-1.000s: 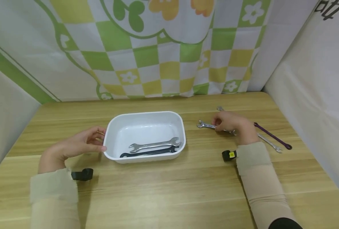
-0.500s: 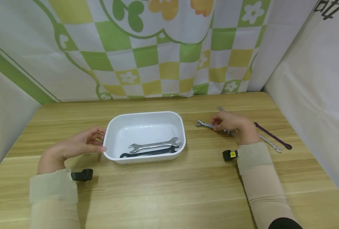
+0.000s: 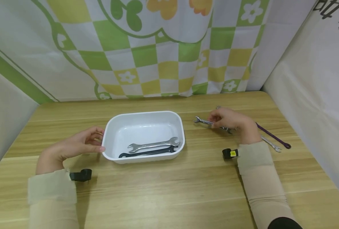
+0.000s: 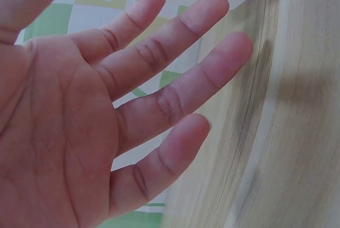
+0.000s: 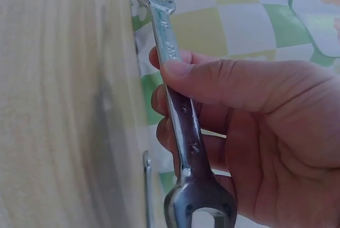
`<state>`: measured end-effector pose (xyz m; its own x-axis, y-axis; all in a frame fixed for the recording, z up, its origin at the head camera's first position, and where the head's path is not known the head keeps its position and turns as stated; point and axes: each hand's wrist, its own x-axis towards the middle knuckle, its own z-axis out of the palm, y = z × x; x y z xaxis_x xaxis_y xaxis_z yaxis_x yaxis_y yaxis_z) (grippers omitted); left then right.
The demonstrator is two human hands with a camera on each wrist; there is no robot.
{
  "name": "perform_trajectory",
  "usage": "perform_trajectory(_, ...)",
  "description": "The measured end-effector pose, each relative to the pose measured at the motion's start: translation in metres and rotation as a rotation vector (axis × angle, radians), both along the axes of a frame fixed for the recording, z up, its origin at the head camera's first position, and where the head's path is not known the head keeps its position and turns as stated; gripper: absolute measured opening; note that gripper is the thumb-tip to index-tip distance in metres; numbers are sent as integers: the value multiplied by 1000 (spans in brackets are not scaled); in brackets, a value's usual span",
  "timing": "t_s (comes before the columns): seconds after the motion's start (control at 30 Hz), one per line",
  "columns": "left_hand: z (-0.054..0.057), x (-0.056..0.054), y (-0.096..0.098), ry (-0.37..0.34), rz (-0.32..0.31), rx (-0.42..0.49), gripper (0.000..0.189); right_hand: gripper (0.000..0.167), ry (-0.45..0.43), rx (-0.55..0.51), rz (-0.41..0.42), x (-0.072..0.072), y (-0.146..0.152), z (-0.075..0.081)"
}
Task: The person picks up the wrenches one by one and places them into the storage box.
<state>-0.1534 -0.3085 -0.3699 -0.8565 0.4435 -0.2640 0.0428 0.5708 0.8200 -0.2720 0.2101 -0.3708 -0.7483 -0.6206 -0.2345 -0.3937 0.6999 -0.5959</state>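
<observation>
My right hand (image 3: 233, 120) pinches a silver open-end wrench (image 3: 204, 121) by its shank, thumb on one face and fingers behind. In the right wrist view the wrench (image 5: 183, 127) is raised over the wooden table, one jaw end up and the larger one toward the camera. My left hand (image 3: 72, 144) is at the left side of a white plastic basin (image 3: 142, 128), thumb tip against the rim. Its fingers (image 4: 186, 87) are spread and nearly straight in the left wrist view. Inside the basin lie a silver open-end wrench (image 3: 153, 145) and a black wrench (image 3: 149, 152).
Right of the right hand, a purple wrench (image 3: 273, 136) and a smaller silver wrench (image 3: 272, 145) lie on the table (image 3: 169, 194). The tip of another silver wrench (image 3: 218, 107) shows behind that hand. A checkered cloth (image 3: 169, 70) hangs along the back edge.
My right hand has lifted the silver open-end wrench slightly and shifted it a little to the left and back. The left hand stays at the basin's rim.
</observation>
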Motion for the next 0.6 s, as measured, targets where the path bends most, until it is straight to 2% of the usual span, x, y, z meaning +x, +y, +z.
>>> perform_trajectory(0.6,2,0,1,-8,1,-7,51,23,72,-62,13,12,-7,26)
